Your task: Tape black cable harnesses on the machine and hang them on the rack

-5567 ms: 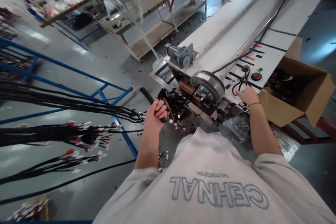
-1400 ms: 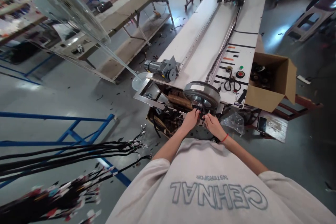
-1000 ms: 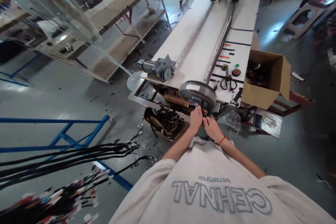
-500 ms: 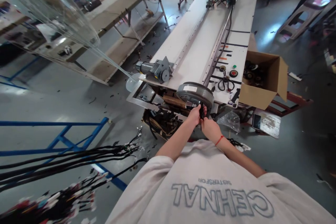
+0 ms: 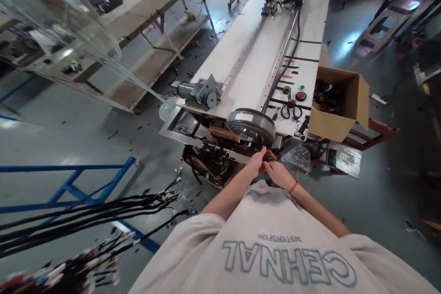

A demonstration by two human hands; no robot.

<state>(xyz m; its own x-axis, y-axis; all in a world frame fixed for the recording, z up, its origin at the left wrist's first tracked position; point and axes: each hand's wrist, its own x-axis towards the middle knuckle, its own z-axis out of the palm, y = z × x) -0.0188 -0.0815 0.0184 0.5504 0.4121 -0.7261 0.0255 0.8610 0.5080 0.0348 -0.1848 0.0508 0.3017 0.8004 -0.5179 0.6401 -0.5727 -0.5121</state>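
Observation:
My left hand [image 5: 257, 162] and my right hand [image 5: 276, 172] meet in front of my chest, at the near end of the long white bench [image 5: 246, 83]. Both have their fingers closed round something small and dark, too hidden to name. Just beyond them lies a round grey reel [image 5: 251, 124] with a white label. A motor with a gearbox [image 5: 198, 92] stands on the bench to the left of the reel. Black-handled scissors [image 5: 291, 109] and a roll of tape with a red centre [image 5: 301, 96] rest on the right side.
An open cardboard box [image 5: 339, 121] with dark rolls stands right of the bench. Black cable bundles [image 5: 113, 209] hang over a blue frame [image 5: 79, 188] at the left. A metal frame [image 5: 186, 138] juts out at the bench's near end. A clear bag [image 5: 298, 157] lies near my right hand.
Both hands have come down slightly towards my chest, away from the reel, and the dark item between them shows less. The whole view has shifted a little.

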